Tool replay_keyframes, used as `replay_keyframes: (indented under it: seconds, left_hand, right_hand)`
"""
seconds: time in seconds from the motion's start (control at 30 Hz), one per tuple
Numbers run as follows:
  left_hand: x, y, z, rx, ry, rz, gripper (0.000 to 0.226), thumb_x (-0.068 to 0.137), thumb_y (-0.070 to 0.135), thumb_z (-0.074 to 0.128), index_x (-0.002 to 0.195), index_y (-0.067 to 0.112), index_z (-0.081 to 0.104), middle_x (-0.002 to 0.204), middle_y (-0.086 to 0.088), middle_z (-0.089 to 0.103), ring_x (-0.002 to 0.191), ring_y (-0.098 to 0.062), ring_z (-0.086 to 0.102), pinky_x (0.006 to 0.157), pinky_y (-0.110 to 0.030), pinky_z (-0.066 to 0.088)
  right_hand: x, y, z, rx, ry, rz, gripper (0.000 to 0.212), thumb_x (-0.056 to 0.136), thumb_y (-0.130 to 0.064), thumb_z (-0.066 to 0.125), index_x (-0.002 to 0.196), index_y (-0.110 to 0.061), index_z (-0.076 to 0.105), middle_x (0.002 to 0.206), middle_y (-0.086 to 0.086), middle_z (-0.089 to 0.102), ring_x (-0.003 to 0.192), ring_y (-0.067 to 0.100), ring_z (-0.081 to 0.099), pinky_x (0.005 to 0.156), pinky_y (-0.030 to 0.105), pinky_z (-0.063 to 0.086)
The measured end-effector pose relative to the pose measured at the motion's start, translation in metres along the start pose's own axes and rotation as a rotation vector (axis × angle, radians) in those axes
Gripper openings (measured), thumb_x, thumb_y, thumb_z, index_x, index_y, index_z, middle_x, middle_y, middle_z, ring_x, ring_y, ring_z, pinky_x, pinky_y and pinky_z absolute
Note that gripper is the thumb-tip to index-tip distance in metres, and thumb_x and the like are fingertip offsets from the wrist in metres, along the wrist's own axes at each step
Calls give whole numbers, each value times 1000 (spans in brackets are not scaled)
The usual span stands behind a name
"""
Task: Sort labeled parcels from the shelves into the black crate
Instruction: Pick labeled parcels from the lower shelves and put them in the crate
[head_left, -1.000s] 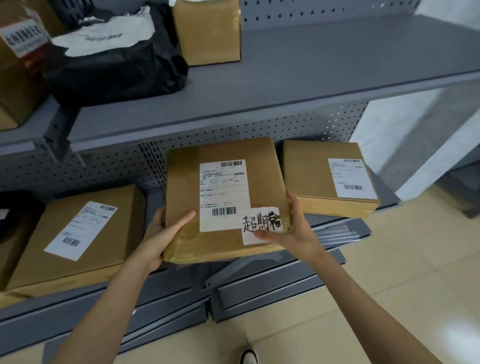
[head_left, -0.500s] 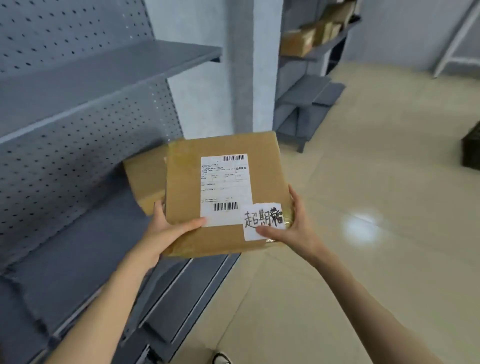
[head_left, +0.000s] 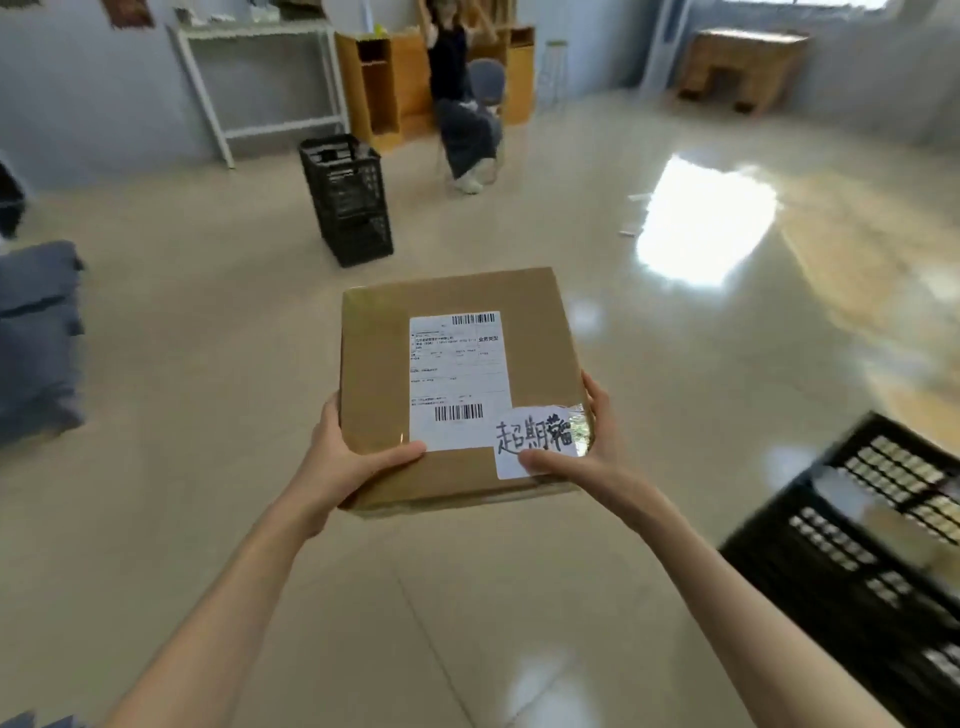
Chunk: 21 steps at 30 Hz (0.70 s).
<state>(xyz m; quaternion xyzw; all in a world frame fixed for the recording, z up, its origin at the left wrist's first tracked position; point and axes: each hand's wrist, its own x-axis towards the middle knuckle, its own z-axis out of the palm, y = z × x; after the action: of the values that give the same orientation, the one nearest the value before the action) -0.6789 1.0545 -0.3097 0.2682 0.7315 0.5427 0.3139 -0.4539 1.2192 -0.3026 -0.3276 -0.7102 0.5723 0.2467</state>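
**Parcel in both hands, two black crates in sight**

A brown cardboard parcel (head_left: 460, 387) is held flat in mid-air over the pale floor (head_left: 208, 338), its top face up. The left hand (head_left: 347, 462) clasps the parcel's near left corner, thumb lying across the top and touching the lower edge of the printed shipping label (head_left: 458, 382); the remaining fingers are hidden beneath. The right hand (head_left: 582, 452) grips the near right corner, thumb pressed onto a handwritten white sticker (head_left: 535, 441) that sits just right of the shipping label, fingers wrapped along the right edge.

One black crate (head_left: 348, 200) stands on the floor well beyond the parcel's far left corner. A second black crate (head_left: 852, 566) sits near the parcel's right side, lower in view and blurred; what it holds cannot be made out. Which crate is the target cannot be told. Far past the parcel a seated person (head_left: 465, 104) is by wooden furniture.

The parcel looks like a stiff, taped carton, square-edged and not sagging between the hands, so it is likely light to moderate in weight. Glossy tape near the right corner may be slick, so a thumbs-on-top, fingers-under hold at opposite corners suits it. The lowering would best be level, letting the crate rim clear the knuckles before either hand lets go
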Motion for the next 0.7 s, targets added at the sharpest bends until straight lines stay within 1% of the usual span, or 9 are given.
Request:
replay_keyframes:
  seconds: [0.07, 0.13, 0.23, 0.33, 0.37, 0.47, 0.53, 0.63, 0.7]
  left_hand:
    - [20, 21, 69, 48, -151, 52, 125, 28, 54, 89, 135, 41, 25, 128, 14, 50, 111, -4, 54, 82, -21, 46]
    - [32, 39, 135, 103, -307, 110, 129, 30, 54, 89, 137, 44, 18, 131, 14, 47, 113, -5, 52, 82, -19, 45]
    - [41, 59, 228, 190, -518, 176, 134, 30, 56, 89, 138, 47, 11, 136, 11, 42, 118, -11, 49, 98, -33, 44]
    - [49, 71, 314, 256, -703, 218, 135, 30, 56, 89, 139, 46, 10, 137, 9, 41, 120, -14, 48, 103, -38, 41]
    - [51, 74, 342, 272, -756, 229, 134, 31, 55, 89, 139, 46, 10, 135, 10, 42, 119, -14, 48, 103, -37, 41]
    - [59, 76, 421, 278, -903, 258, 129, 36, 49, 90, 139, 43, 13, 124, 16, 45, 111, -7, 51, 96, -28, 42]
    - [64, 77, 469, 302, -987, 244, 129, 38, 47, 90, 140, 42, 11, 124, 15, 44, 111, -8, 50, 95, -28, 41]
    - [78, 83, 536, 351, -1081, 211, 135, 39, 48, 90, 143, 39, 5, 140, 8, 32, 123, -15, 42, 104, -36, 39]
    - [93, 88, 576, 390, -1113, 187, 138, 39, 49, 90, 144, 38, 2, 145, 7, 27, 126, -16, 39, 107, -41, 37]
  right_hand:
    - [-22, 17, -61, -9, 150, 47, 115, 52, -38, 88, 143, -37, 17, 134, -11, 46, 118, 8, 52, 102, 37, 44]
    - [-50, 33, -113, 18, 284, 103, 115, 50, -40, 88, 141, -42, 17, 132, -12, 49, 113, 6, 56, 97, 32, 46]
    - [-88, 56, -176, 74, 469, 164, 117, 50, -40, 88, 141, -44, 14, 127, -17, 49, 110, 1, 56, 93, 23, 44]
    - [-120, 78, -228, 95, 632, 228, 120, 51, -37, 88, 143, -42, 12, 129, -14, 47, 112, 1, 54, 86, 14, 43]
    - [-128, 85, -243, 99, 680, 251, 121, 50, -37, 88, 143, -42, 11, 131, -12, 47, 114, 3, 54, 89, 17, 43]
    - [-146, 109, -284, 115, 815, 304, 126, 47, -37, 88, 146, -36, 10, 137, -6, 46, 120, 10, 52, 104, 35, 41]
    - [-153, 125, -310, 127, 890, 350, 126, 47, -37, 88, 146, -37, 10, 136, -8, 47, 120, 9, 51, 105, 34, 40]
    - [-149, 146, -355, 151, 959, 425, 125, 48, -35, 88, 144, -40, 9, 137, -7, 46, 120, 10, 51, 104, 33, 41]
    - [-137, 157, -385, 169, 979, 454, 125, 49, -33, 89, 144, -41, 9, 138, -7, 44, 121, 11, 50, 104, 33, 40]
